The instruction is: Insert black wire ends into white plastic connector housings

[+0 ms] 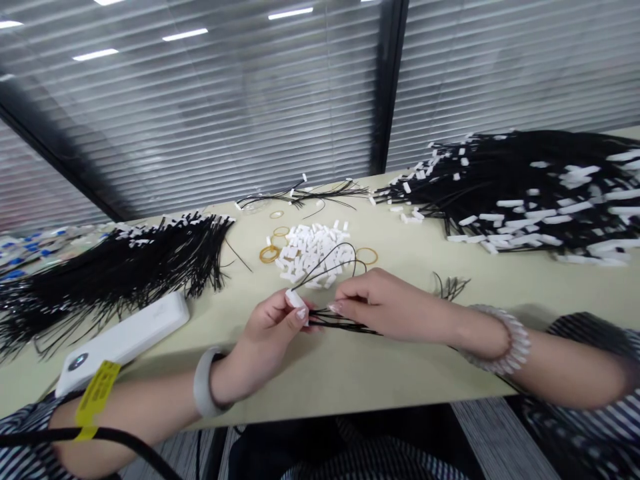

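Between thumb and fingers, my left hand (275, 327) grips a white plastic connector (297, 299) with thin black wires running out of it. My right hand (380, 303) is just to its right, thumb and forefinger pinched on the black wires (325, 320). One wire loops up and over toward the far side of the table. Right behind my hands lies a heap of small white connectors (317, 247). Yellow rubber bands (269, 254) lie beside the heap. Loose wire ends (453, 287) show behind my right forearm.
A big bundle of black wires (500, 180) with white ends covers the right back. Another black wire bundle (125, 267) lies left, near a white power bank (130, 337). A few wires (320, 193) lie along the back edge. A black cable (120, 437) crosses my left arm.
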### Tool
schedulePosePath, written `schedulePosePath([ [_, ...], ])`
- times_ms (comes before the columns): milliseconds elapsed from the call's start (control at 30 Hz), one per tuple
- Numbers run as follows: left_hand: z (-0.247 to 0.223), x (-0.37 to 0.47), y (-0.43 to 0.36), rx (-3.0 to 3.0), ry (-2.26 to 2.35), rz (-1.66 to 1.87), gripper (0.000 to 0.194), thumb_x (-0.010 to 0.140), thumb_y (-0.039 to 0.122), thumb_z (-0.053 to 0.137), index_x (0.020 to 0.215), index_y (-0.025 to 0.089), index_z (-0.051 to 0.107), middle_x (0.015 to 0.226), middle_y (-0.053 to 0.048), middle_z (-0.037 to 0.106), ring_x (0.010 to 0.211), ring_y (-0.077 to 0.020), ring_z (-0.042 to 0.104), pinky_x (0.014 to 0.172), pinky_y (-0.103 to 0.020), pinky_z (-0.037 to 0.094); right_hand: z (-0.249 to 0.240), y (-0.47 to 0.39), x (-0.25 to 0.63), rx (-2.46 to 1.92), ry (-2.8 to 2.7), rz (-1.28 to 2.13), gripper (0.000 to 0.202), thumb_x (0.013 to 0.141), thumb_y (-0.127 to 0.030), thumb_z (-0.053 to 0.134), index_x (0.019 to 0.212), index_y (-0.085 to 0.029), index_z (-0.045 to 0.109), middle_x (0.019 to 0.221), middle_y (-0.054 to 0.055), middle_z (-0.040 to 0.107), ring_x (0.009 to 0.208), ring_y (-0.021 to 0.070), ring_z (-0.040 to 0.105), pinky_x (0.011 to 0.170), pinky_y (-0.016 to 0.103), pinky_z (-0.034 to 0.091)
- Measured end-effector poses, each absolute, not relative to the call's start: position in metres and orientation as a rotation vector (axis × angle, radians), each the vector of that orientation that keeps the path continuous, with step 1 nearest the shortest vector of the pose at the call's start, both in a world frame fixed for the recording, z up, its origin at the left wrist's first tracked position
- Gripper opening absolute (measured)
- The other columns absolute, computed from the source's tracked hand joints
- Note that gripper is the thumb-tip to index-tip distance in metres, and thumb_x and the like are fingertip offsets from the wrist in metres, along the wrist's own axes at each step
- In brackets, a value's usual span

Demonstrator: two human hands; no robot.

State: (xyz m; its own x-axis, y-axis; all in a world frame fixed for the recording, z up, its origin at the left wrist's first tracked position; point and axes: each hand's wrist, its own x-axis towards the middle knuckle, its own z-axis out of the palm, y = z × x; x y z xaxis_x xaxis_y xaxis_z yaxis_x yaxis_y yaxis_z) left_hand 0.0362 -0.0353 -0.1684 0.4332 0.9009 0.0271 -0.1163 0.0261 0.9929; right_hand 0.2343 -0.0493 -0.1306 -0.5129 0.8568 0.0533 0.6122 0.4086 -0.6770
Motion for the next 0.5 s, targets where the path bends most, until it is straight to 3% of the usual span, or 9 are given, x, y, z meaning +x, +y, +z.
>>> schedulePosePath([
  [500, -0.1727, 0.0331, -0.0335, 1.317, 0.775, 0.900, 0.019, 0.073, 0.034, 0.067, 0.072, 0.016, 0.059, 0.068, 0.001, 0.060, 0.062, -0.0113, 0.055, 0.062, -0.025, 0.044, -0.1285, -0.0551, 0.2292, -1.213, -2.398, 0.681, 0.032, 0.090, -0.025, 0.035, 0.059, -0.016, 0.037, 0.055, -0.004, 0.043, 0.051, 0.0063, 0.037, 0.050, 0.023, 0.025],
])
